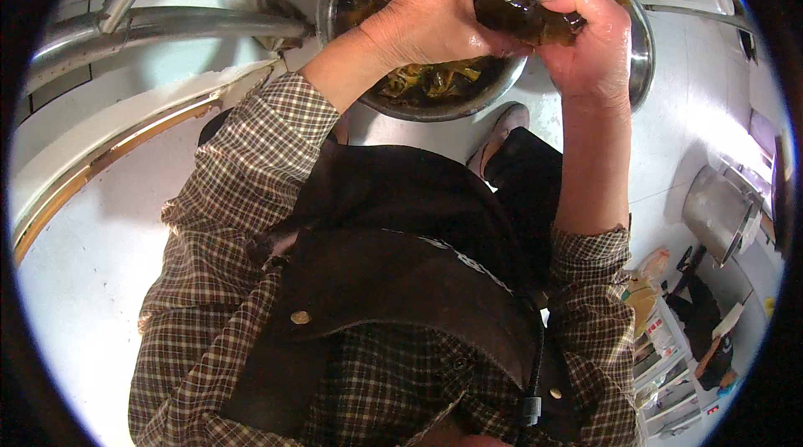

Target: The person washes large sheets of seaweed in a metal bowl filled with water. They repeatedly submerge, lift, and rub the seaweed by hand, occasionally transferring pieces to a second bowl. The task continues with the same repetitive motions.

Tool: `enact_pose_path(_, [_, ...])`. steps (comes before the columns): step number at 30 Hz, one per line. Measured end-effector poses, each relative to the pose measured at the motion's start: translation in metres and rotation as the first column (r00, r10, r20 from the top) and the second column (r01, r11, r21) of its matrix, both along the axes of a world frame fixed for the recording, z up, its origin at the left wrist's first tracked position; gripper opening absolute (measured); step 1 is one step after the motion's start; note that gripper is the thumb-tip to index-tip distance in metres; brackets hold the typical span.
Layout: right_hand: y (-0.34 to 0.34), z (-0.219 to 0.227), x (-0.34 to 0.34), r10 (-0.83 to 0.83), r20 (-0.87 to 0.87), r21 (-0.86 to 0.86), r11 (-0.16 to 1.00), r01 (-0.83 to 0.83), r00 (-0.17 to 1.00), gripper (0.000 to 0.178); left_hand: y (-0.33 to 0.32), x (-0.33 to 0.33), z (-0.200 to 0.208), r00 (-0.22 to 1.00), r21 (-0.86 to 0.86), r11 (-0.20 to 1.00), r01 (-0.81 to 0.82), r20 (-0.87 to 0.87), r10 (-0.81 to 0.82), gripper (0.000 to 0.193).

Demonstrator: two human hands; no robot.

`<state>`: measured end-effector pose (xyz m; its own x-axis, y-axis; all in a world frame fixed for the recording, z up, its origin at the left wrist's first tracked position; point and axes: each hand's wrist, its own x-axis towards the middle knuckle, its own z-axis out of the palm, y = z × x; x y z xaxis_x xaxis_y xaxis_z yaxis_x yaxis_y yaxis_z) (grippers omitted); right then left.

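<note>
The left hand (443, 16) and right hand (598, 39) have fingers wrapped round wet, dark leaves (512, 8). The apron (376, 280) has blurry white writing (470, 262).

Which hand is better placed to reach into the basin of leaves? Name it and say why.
Left, probably: the left hand overlaps that basin in view, while the right hand is farther right, by another metal vessel. Both hands grip the dark wet bundle, though, so neither is free.
</note>
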<state>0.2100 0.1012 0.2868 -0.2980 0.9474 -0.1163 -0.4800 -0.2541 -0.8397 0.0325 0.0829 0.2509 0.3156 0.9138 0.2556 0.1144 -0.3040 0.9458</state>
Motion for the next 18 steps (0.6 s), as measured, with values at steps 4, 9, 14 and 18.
enact_pose_path(4, [-0.003, 0.008, -0.004, 0.083, -0.083, 0.029, 0.996, -0.081, 0.993, 0.044, 0.0, 0.006, -0.011, 0.991, -0.029, 0.996, -0.083, -0.103, 0.08, 0.063])
enact_pose_path(9, [-0.002, 0.009, -0.002, 0.202, -0.344, 0.173, 0.974, -0.149, 0.917, 0.033, 0.005, 0.007, -0.042, 0.997, 0.008, 0.998, -0.067, -0.032, 0.067, 0.04])
enact_pose_path(14, [0.0, 0.015, 0.029, 0.245, -0.286, 0.227, 0.957, -0.183, 0.927, 0.065, 0.006, 0.004, -0.061, 0.999, 0.15, 0.988, -0.041, -0.021, 0.045, 0.041])
enact_pose_path(18, [0.0, 0.016, 0.046, 0.158, -0.329, 0.275, 0.959, -0.066, 0.931, 0.066, 0.005, -0.003, -0.104, 0.991, 0.222, 0.972, -0.082, -0.088, 0.104, 0.048])
